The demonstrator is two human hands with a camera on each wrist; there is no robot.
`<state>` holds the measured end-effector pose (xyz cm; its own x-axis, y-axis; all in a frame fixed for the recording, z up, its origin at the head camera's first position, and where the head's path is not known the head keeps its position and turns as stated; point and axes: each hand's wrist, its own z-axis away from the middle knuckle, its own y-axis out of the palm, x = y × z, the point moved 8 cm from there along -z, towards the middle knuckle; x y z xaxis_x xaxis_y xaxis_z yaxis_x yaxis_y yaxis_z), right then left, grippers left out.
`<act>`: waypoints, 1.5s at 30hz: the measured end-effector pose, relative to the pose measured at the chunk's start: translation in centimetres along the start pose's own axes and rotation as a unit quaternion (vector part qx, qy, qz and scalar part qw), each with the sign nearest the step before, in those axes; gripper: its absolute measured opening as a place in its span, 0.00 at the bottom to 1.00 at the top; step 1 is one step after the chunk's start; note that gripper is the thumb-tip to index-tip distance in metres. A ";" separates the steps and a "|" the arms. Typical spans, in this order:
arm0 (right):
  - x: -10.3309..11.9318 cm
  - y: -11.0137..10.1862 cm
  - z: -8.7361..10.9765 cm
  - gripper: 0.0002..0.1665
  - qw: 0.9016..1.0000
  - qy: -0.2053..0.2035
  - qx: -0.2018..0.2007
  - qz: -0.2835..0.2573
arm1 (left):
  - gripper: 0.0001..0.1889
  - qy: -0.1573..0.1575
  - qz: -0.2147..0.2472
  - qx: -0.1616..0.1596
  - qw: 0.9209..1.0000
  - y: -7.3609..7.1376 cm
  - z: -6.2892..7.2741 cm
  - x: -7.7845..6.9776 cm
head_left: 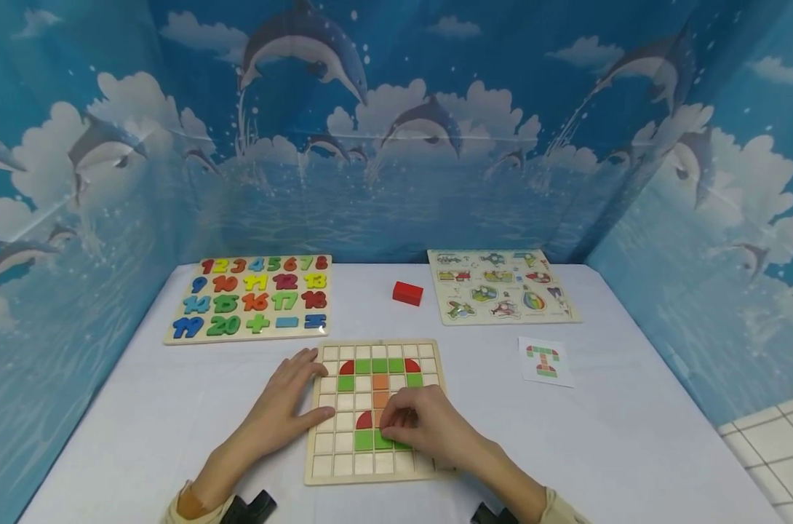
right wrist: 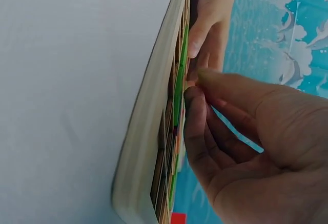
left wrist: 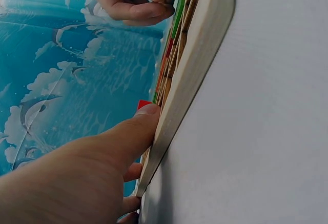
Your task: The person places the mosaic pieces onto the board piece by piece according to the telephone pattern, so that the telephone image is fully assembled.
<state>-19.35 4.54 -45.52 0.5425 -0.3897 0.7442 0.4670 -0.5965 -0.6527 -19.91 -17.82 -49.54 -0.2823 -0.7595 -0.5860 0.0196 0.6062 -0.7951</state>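
Observation:
A wooden grid board (head_left: 344,479) lies on the table, with green square tiles (head_left: 364,440), orange square tiles (head_left: 380,400) and red quarter-round tiles (head_left: 364,420) set in some cells. My left hand (head_left: 275,415) rests at the board's left side, thumb and fingers spread on its rim. Low over the board, my right hand (head_left: 429,426) has thumb and index finger together at the cell beside the lower red tile. A bit of orange tile (right wrist: 190,83) shows at those fingertips. Part of the lower right of the pattern is hidden under this hand.
A number puzzle board (head_left: 249,298) lies at the back left, a picture puzzle board (head_left: 504,287) at the back right. Between them sits a red block (head_left: 407,293). A pattern card (head_left: 545,362) lies right of the grid board. A dolphin-print curtain (head_left: 396,196) surrounds the table.

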 end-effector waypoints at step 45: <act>0.3 -0.9 -0.5 0.07 0.992 0.024 -0.029 0.121 | 0.29 0.002 -0.006 -0.003 1.000 0.0 0.0 0.1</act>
<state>-19.97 4.57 -44.58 0.5989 -0.5586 0.5739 0.2855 -0.5205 -0.8047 -19.90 -17.94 -49.57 -0.2865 -0.7657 -0.5758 0.0101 0.5985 -0.8010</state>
